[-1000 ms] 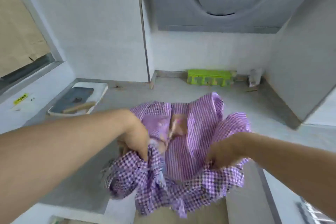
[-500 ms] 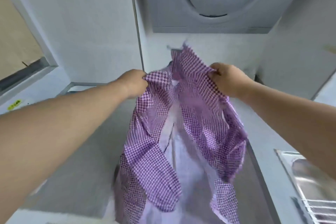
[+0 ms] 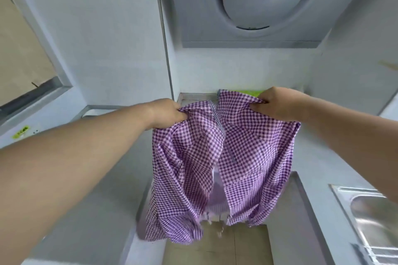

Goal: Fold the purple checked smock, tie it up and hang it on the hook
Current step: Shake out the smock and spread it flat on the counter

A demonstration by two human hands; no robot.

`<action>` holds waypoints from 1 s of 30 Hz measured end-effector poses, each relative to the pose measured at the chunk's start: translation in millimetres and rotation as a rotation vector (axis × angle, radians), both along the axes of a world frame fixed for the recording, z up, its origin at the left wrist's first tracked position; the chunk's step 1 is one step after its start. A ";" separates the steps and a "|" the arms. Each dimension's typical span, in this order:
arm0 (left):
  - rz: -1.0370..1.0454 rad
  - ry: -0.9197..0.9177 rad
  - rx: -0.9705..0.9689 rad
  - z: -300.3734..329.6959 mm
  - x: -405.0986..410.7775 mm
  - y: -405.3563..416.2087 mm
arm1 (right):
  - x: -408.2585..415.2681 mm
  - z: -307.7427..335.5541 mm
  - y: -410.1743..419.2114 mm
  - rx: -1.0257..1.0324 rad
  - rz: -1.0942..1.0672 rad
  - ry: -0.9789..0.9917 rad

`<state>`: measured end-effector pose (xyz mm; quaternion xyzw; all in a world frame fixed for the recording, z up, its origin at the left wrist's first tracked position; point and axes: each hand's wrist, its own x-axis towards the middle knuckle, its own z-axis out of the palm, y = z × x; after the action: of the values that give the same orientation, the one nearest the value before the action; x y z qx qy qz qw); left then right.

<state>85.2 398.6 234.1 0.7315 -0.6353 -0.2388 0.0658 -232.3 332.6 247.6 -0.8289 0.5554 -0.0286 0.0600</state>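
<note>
The purple checked smock [image 3: 243, 157] hangs in the air in front of me, spread between both hands, its two halves parted down the middle with a paler striped lining showing low in the gap. My left hand [image 3: 165, 114] grips a bunched upper corner at the left. My right hand [image 3: 277, 102] pinches the upper right edge, slightly higher. The lower hem dangles over the gap between the counters. No hook is in view.
A grey counter [image 3: 103, 178] runs along the left and the back. A steel sink [image 3: 374, 217] lies at the lower right. A range hood [image 3: 258, 6] hangs overhead. A green box [image 3: 252, 92] peeks out behind the smock. Brown floor [image 3: 215, 247] shows below.
Both hands lifted the smock off the counter and drew apart, so it went from a crumpled heap to a hanging, spread cloth. In the last half second the hands moved wider and slightly lower.
</note>
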 end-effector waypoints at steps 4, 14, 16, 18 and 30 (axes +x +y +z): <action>0.029 -0.007 -0.001 -3.4 4.2 -12.0 | -12.0 0.5 -10.0 -0.028 -0.038 0.049; 0.125 0.175 -0.164 -17.4 -3.1 -106.2 | -39.1 -18.1 -100.4 -0.163 -0.060 0.107; 0.110 0.132 -0.173 -22.1 -8.1 -131.2 | -43.5 -27.4 -127.4 -0.178 -0.060 0.118; 0.101 0.095 -0.177 -29.5 -15.6 -166.2 | -51.4 -37.2 -164.8 -0.184 -0.062 0.125; 0.179 0.002 -0.126 -68.5 -50.3 -313.5 | -70.2 -95.5 -345.8 -0.222 0.081 0.141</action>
<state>34.9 85.0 165.6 0.7794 -0.5813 -0.1922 0.1331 -302.6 -13.2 152.1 -0.8521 0.5179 -0.0290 -0.0702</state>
